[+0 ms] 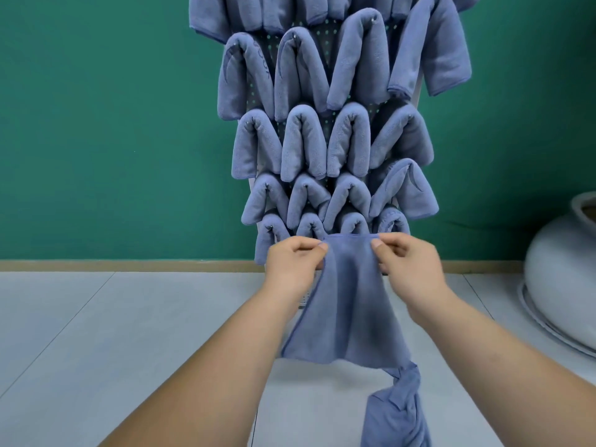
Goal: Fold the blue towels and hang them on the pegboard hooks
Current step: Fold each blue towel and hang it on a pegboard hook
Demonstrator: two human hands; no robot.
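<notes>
Left hand (294, 265) and right hand (411, 264) each have a pinch grip on the top hem of the blue towel (346, 304), knuckles up, arms stretched forward. It hangs lengthwise straight down, soft and slightly rippled, just in front of the pegboard (326, 33) packed with folded towels (303, 143).
</notes>
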